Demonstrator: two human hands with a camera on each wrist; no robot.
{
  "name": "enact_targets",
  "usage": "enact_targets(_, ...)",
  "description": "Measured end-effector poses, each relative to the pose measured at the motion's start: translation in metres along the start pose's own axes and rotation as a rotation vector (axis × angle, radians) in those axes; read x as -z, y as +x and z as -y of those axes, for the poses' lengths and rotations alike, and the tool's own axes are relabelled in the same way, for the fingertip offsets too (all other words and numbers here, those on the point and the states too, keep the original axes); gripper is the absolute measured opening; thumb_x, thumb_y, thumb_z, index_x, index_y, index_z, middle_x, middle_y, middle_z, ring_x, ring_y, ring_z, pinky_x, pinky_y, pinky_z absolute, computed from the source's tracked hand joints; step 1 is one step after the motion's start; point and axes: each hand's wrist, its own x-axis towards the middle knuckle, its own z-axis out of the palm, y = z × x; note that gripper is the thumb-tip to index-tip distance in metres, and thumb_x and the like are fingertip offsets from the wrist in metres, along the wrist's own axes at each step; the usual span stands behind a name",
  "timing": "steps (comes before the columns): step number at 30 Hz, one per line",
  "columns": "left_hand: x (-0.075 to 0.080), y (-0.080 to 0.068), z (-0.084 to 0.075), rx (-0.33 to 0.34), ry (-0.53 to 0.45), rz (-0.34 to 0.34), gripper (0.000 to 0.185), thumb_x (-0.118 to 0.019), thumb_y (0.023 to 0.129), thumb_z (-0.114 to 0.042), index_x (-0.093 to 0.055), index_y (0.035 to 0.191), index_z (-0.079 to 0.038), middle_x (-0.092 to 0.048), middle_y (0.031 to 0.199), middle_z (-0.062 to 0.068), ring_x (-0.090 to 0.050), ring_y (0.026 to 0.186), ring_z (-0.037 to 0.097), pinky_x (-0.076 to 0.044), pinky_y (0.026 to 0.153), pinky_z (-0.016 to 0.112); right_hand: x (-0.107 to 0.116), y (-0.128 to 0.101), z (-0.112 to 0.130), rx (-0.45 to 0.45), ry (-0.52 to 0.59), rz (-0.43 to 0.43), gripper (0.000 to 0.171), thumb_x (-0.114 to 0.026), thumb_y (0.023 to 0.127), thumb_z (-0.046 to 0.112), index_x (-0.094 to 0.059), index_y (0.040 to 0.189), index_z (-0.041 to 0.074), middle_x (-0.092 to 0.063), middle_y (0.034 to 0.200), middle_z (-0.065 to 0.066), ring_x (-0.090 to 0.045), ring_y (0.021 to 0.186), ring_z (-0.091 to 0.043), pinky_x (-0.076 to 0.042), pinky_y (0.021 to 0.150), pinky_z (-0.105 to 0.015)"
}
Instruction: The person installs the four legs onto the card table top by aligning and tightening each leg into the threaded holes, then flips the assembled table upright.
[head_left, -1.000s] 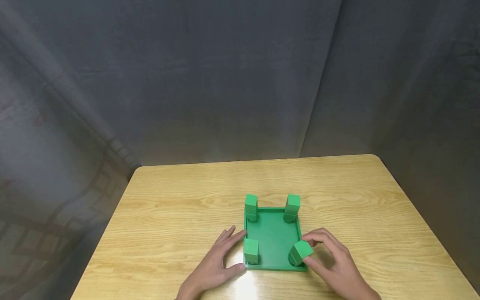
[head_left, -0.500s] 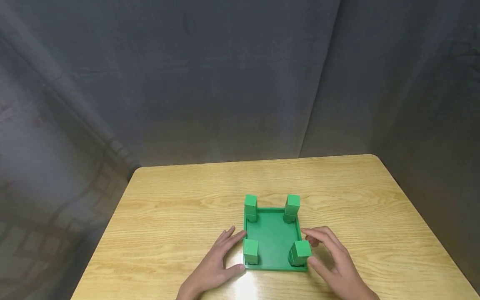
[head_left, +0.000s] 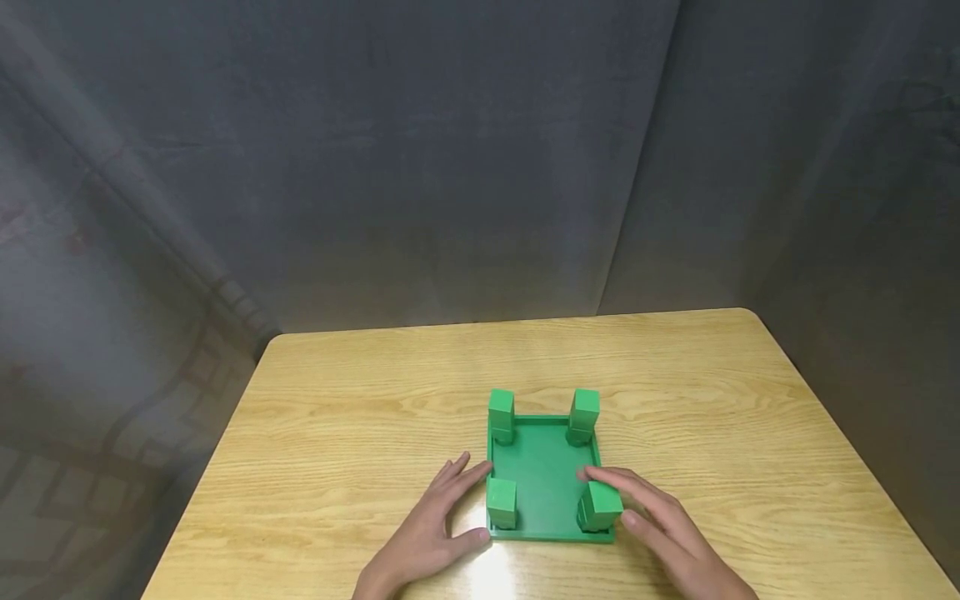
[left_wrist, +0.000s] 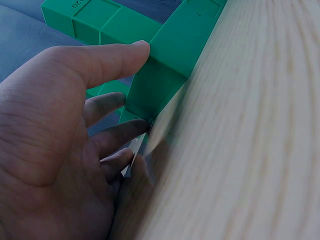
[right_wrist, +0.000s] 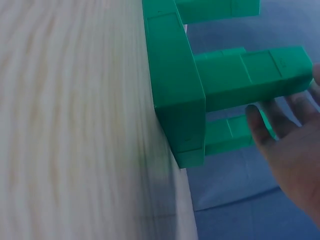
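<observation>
A green square plate lies on the wooden table with four green block legs pointing up at its corners. The far-left leg, far-right leg and near-left leg stand free. My right hand lays nearly straight fingers over the top of the near-right leg; in the right wrist view its fingers touch that leg's end. My left hand rests flat on the table, fingers against the plate's left edge and thumb at its near-left corner.
A dark grey curtain closes off the back and both sides. The table's far edge and rounded right corner are in view. Bare wood surrounds the plate on all sides.
The near-right leg, tilted in my right fingers a second ago, now stands upright in its corner. My right fingers have flattened over its top. The left hand has not moved.
</observation>
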Motion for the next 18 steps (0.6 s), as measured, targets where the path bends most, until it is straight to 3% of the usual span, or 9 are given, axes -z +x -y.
enact_targets(10,0.000,0.000,0.001,-0.002,0.000,-0.002,0.081,-0.082,0.098,-0.049,-0.046,0.170,-0.039,-0.034,0.180,0.013,-0.020,0.167,0.051,-0.019,0.125,0.084,0.000,0.001,-0.002,-0.036,-0.044,-0.073,0.061,-0.058,0.101,-0.019,-0.059,0.157,0.005,-0.067,0.151,-0.004,-0.059,0.140,-0.008,-0.047,0.115,-0.022)
enact_targets(18,-0.001,0.000,0.000,-0.003,-0.001,-0.004,0.080,-0.081,0.098,-0.049,-0.046,0.170,-0.038,-0.034,0.179,0.015,-0.021,0.166,0.052,-0.020,0.125,0.085,-0.011,0.002,-0.001,-0.064,-0.165,-0.293,0.056,-0.089,0.083,-0.013,-0.070,0.131,0.009,-0.073,0.125,-0.003,-0.065,0.120,-0.007,-0.045,0.109,-0.014)
